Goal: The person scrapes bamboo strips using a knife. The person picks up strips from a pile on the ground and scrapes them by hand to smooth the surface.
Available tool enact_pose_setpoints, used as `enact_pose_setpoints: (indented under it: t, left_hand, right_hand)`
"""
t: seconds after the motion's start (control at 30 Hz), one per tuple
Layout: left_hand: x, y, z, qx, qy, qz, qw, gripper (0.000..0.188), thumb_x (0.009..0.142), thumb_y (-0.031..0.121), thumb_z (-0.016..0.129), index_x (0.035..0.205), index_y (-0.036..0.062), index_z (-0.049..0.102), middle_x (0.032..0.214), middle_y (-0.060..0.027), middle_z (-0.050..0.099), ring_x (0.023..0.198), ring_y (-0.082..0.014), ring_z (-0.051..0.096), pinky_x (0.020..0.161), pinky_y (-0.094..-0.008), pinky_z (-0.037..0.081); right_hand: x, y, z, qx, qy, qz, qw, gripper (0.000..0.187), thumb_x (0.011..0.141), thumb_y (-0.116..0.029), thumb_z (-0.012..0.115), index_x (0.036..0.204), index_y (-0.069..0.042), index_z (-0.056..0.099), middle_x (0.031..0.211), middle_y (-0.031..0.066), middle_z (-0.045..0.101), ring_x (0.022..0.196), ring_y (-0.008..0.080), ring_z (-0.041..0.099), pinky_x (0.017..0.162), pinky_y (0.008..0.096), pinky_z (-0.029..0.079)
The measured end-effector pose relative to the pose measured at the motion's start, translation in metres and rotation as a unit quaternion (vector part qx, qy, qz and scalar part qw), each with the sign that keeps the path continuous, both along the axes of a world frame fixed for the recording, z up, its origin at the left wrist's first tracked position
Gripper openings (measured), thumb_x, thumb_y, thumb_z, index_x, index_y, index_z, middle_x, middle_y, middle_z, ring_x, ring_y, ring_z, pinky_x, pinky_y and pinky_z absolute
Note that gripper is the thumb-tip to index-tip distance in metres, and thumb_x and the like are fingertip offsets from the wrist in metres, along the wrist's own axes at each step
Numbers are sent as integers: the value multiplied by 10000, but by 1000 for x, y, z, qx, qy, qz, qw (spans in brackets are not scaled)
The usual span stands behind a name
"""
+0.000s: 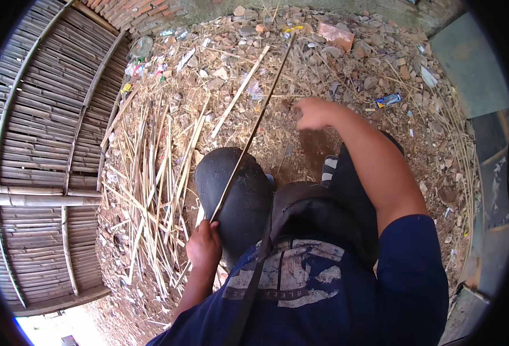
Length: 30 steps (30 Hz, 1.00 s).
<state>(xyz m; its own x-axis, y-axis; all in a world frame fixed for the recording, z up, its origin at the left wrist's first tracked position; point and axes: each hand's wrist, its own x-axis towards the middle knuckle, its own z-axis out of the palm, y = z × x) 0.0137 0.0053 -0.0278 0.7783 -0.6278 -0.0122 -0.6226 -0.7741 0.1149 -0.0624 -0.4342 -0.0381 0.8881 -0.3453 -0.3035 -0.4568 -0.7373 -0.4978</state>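
One left hand (204,247), curled in a grip, set low beside the bent left knee (226,177), its bare forearm (194,291) rising from below; one right arm (365,151), stretched forward and angled inward, ending in one right hand (315,114), turned leftward, grasp unclear.

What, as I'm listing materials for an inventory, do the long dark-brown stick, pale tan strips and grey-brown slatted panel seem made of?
Long dark-brown stick: wood or bamboo, perhaps, fairly smooth; its outline looks slim and even.
Pale tan strips: likely split bamboo, dry and matte; flat, narrow, straw-coloured.
Grey-brown slatted panel: apparently bamboo, weathered; its poles look rounded, jointed.
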Motion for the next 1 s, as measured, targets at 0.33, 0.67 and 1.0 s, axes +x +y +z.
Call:
enact_pose_setpoints:
  t: [0.33, 0.67, 1.0]
  left_hand:
    - [-3, 1, 15, 5, -2, -20, 1000, 262, 1010, 315, 528, 925, 73, 577, 776, -207, 650, 680, -440, 644, 595, -541, 487]
    - [-2, 6, 14, -93, 78, -8, 993, 331, 1047, 305, 463, 922, 41, 620, 789, -198, 642, 707, -425, 629, 610, -522, 466]
    - [-2, 2, 24, -104, 158, 13, 982, 314, 1030, 303, 530, 924, 24, 628, 732, -204, 635, 686, -401, 642, 627, -479, 474]
  right_hand:
    - [-6, 51, 44, -67, 41, 100, 992, 297, 719, -168, 664, 997, -75, 712, 903, 169, 700, 875, 359, 686, 766, 470, 544]
    - [-10, 39, 39, -72, 23, 88, 993, 327, 706, -173, 668, 1016, -83, 723, 922, 173, 705, 892, 351, 689, 772, 467, 546]
    - [-24, 10, 15, -26, -48, 50, 997, 318, 714, -255, 744, 962, -59, 710, 876, 187, 691, 868, 374, 677, 754, 475, 526]
